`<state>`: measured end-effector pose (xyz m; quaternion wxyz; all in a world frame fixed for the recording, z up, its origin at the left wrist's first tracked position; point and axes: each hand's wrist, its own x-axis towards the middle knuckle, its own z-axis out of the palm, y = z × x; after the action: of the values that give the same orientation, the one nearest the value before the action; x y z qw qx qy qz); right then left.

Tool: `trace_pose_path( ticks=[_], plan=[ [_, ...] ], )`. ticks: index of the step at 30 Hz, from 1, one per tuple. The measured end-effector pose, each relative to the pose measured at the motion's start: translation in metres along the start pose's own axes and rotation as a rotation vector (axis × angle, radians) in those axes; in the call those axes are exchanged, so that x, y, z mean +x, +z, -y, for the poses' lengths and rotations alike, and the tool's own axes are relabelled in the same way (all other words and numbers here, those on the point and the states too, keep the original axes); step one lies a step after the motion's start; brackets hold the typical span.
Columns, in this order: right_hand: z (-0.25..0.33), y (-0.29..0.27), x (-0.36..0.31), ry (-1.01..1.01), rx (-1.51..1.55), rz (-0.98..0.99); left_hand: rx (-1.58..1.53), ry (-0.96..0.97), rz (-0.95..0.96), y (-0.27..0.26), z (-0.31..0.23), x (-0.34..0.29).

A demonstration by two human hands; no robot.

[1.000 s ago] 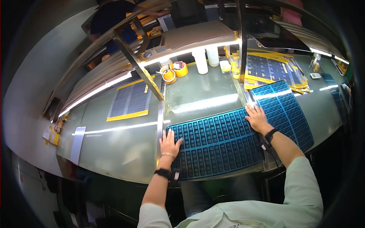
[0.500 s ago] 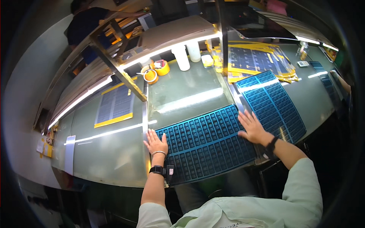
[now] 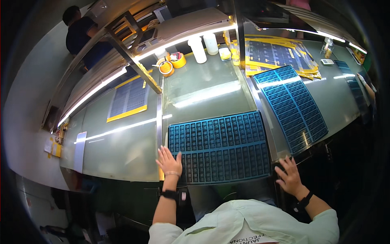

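A blue panel sheet (image 3: 221, 151) with a dense grid of small cells lies flat on the glass-like bench top in front of me. My left hand (image 3: 170, 163) rests along its left edge, fingers stretched out and holding nothing. My right hand (image 3: 289, 175) is apart from the sheet, off its lower right corner near the bench's front edge. Its fingers are spread and bare of any object. To the right, a second blue panel sheet (image 3: 293, 109) of the same kind lies at a slant.
Yellow-edged film sheets (image 3: 272, 55) are piled at the back right; another yellow-edged sheet (image 3: 129, 97) lies at left. Tape rolls (image 3: 166, 68) and white bottles (image 3: 197, 49) stand under the lit shelf. A metal post (image 3: 140, 69) rises left of centre. A person (image 3: 83, 36) stands beyond.
My right hand has come off the panel sheet's right edge, toward me and to the right. My left hand has slid slightly nearer along the left edge. The near sheet now lies straighter.
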<state>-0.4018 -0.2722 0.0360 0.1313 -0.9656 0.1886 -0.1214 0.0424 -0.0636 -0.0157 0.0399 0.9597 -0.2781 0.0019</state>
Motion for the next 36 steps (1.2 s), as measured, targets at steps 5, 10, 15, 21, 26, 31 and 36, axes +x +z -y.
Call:
trace_pose_path(
  ticks=[5,10,15,21,26,31,36],
  plan=[
    [-0.003,-0.006,0.056,-0.044,-0.006,-0.113,-0.167,-0.021,-0.341,-0.016,0.034,-0.115],
    [0.004,-0.007,0.045,0.541,0.470,-0.047,-1.143,-0.587,0.055,-0.001,0.048,-0.164],
    [0.015,0.038,0.050,0.948,1.512,0.130,-2.096,-0.645,0.721,-0.009,-0.019,-0.138],
    [0.032,0.002,0.049,0.597,1.558,0.395,-2.267,-0.651,0.550,-0.009,-0.019,-0.123],
    [0.013,-0.004,0.026,0.462,1.542,0.335,-2.408,-0.231,0.603,-0.043,-0.033,-0.113],
    [-0.018,-0.075,0.060,0.244,1.698,-0.215,-2.317,0.448,0.747,-0.170,-0.125,-0.031],
    [-0.082,-0.184,0.139,0.086,1.640,-0.534,-1.662,0.783,0.888,-0.222,-0.211,-0.022]
  ],
)
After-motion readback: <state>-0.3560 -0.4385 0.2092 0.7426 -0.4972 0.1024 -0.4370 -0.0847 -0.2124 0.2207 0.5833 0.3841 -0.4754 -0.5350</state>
